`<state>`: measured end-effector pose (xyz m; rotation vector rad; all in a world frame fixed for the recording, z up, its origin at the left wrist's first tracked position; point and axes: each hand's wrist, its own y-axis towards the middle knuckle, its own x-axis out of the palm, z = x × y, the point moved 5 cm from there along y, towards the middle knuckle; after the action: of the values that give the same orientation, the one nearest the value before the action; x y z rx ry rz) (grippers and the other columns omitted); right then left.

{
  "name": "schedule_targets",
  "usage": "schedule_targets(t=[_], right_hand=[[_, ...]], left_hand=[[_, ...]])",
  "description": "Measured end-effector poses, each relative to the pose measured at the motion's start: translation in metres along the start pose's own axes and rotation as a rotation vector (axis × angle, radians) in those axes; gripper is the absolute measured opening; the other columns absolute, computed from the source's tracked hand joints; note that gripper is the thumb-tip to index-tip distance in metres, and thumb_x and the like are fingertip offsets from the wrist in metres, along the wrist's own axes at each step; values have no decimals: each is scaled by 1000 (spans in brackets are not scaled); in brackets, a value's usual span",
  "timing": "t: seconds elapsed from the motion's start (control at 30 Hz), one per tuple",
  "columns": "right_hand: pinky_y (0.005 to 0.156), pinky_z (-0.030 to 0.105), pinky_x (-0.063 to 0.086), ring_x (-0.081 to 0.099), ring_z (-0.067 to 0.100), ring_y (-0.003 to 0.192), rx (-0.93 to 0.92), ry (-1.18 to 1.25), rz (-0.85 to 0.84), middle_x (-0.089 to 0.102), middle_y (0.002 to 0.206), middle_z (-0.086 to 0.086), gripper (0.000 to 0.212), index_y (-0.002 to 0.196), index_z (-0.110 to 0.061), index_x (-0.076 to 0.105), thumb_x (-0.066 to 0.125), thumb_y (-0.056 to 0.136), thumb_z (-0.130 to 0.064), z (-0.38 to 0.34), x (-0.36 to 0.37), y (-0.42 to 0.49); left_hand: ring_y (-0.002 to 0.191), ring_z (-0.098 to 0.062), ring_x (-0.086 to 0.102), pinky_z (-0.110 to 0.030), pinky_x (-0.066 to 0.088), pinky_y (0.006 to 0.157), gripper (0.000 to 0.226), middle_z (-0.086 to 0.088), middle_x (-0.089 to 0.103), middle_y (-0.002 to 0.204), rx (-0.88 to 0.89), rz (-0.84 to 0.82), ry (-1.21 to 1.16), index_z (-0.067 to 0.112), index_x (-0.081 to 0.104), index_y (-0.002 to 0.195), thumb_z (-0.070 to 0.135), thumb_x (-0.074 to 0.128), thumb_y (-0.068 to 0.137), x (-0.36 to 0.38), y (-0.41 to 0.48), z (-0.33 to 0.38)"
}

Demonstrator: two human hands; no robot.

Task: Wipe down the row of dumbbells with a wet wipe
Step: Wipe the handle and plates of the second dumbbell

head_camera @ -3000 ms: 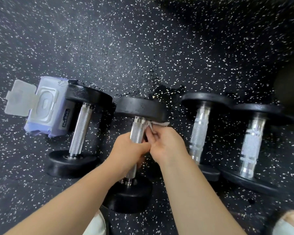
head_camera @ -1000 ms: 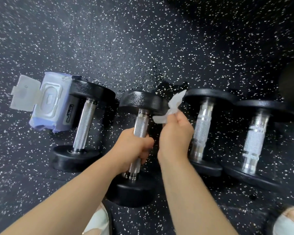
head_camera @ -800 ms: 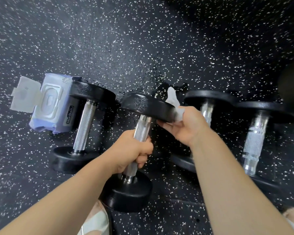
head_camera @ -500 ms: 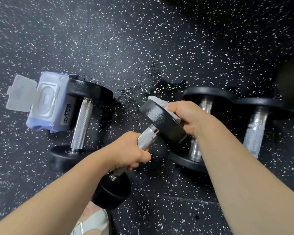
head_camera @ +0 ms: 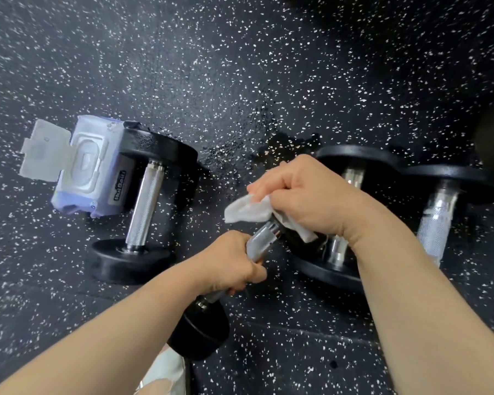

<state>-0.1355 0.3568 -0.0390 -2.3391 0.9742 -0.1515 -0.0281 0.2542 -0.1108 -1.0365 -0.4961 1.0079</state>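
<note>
Left of frame, an open pack of wipes [head_camera: 89, 169] lay against the first dumbbell [head_camera: 144, 206]. At centre the left hand [head_camera: 228, 263] gripped the handle of the second dumbbell [head_camera: 261, 240], which was tilted clear of the floor, and the right hand [head_camera: 305, 201] clutched the wet wipe [head_camera: 248, 209] over its upper head. We judged the step to be wiping that head; the next move called for reaching the lower head, then the third dumbbell [head_camera: 337, 252] and fourth dumbbell [head_camera: 437, 220] at right, all on black speckled rubber flooring [head_camera: 240, 67].
</note>
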Motion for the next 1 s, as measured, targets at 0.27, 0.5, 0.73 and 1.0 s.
schedule_targets(t=[0.27,0.5,0.73,1.0], right_hand=[[50,21,31,36,10,52,247,-57,103,42,59,1,34,57,-14,45,46,89,-5,27,-14,44],[69,37,42,49,27,69,393,263,232,55,77,12,15,77,-22,63,57,71,-10,76,-20,23],[73,40,14,28,21,66,254,139,201,56,68,19,14,77,9,56,47,79,-1,68,-19,-32],[103,24,42,60,2,109,-46,266,187,67,119,-7,31,120,-19,64,55,93,-8,22,-5,-30]], left_hand=[[41,-15,35,-21,30,45,36,3,40,49,92,124,107,18,36,58,7,70,68,2,-1,5],[41,-14,35,-25,33,48,35,12,38,40,118,151,77,18,38,57,5,69,69,-3,-1,11],[41,-19,39,-29,37,47,30,-4,42,48,47,187,19,17,40,61,7,67,71,-7,-3,-1],[44,-18,38,-34,37,50,31,-5,39,50,32,215,-44,19,38,60,6,65,68,-17,-5,-4]])
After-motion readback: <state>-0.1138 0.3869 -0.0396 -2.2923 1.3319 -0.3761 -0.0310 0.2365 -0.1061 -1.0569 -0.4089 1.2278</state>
